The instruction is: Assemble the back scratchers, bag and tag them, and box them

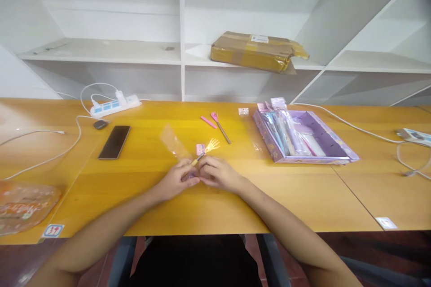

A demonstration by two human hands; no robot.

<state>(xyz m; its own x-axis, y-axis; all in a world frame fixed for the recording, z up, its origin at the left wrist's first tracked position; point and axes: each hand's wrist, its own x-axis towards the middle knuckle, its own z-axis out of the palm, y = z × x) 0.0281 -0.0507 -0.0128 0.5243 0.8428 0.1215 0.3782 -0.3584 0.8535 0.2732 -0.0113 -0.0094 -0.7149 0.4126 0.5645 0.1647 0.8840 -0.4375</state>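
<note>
Close together at the middle of the table, my left hand (178,180) and my right hand (220,174) have their fingers curled around a small yellow back scratcher (212,145). Its claw end points away from me, past my right fingers, and a short metal rod and yellow grip show between the hands. A bit of purplish clear plastic shows below my fingertips, partly hidden. Beyond my left hand lies a clear plastic sleeve (172,140). A small pink card (200,149) is beside the claw. Farther back rest a pink-headed back scratcher (222,130) with a metal rod and a pink strip (208,122).
On the right stands a purple tray box (316,160) with several wrapped items. A black phone (114,142), a power strip (115,105) and cables are to the left, with an orange plastic bag (27,206) at the near left. A taped cardboard box (251,51) sits on the shelf.
</note>
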